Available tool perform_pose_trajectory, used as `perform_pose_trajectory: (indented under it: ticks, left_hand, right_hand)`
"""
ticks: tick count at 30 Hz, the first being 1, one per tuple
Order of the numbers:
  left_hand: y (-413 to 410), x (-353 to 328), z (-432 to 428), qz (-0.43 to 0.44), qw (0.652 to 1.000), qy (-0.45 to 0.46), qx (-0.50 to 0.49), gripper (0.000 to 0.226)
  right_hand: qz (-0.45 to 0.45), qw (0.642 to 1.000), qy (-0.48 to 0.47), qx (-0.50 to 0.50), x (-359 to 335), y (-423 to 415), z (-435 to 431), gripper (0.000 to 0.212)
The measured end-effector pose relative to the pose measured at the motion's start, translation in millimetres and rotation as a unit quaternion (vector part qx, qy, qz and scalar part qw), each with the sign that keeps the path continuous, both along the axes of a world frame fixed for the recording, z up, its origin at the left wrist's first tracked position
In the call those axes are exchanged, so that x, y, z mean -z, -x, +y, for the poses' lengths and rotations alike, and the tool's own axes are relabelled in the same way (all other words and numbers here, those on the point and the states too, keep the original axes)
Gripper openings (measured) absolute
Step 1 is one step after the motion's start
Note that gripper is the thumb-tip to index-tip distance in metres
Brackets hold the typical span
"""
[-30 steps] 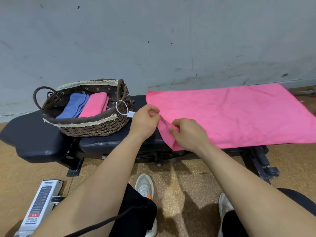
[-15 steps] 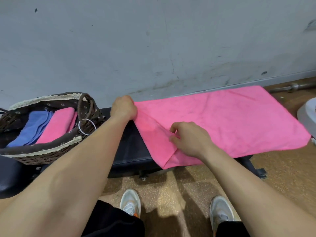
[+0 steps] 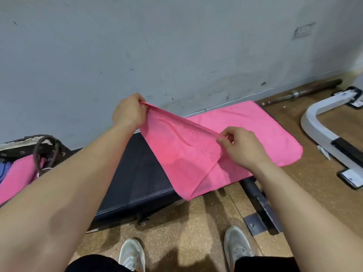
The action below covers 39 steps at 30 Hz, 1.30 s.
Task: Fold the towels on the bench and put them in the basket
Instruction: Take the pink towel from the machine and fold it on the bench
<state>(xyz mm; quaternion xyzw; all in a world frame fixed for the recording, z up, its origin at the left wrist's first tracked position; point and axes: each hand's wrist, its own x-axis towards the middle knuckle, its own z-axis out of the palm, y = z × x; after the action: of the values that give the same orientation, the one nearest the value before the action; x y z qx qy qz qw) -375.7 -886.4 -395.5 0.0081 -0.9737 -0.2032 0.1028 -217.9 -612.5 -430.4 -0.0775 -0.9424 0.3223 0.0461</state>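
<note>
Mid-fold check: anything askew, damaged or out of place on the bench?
Nothing looks damaged or spilled. One thing is askew: the near corner of the pink towel droops past the front edge of the bench. The left hand and right hand pinch its lifted end.

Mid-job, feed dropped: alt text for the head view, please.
The left hand and right hand each pinch a corner of a bright pink towel, holding its left end raised off a black padded bench. Its other end lies flat on the bench; a brown wicker basket holding a folded pink towel sits at far left.
</note>
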Motion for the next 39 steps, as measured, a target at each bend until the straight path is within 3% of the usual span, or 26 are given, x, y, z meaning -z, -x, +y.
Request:
perform_pose_trajectory:
  ticks: [5,12,21,28,35,39]
  left_hand:
    - [20,-14,89,0.044,0.993,-0.047,0.096,0.019]
    - [43,-12,225,0.057,0.979,-0.046,0.189,0.018]
    - [73,51,318,-0.031,0.972,-0.032,0.232,0.020]
    - [88,93,323,-0.098,0.976,0.015,0.192,0.040]
    - [68,83,314,-0.037,0.969,-0.104,0.220,0.014]
    - [32,59,291,-0.034,0.951,-0.154,0.266,0.018]
  right_hand:
    - [0.010,0.995,0.026,0.098,1,-19,65,0.011]
    - [-0.004,0.977,0.045,0.209,11,-45,133,0.011]
    - [-0.089,0.947,-0.016,0.308,26,-40,160,0.012]
    - [-0.076,0.949,-0.109,0.284,25,-28,145,0.037]
    - [-0.070,0.963,-0.115,0.236,23,-16,128,0.038]
    - [-0.053,0.972,-0.082,0.215,16,-12,118,0.039]
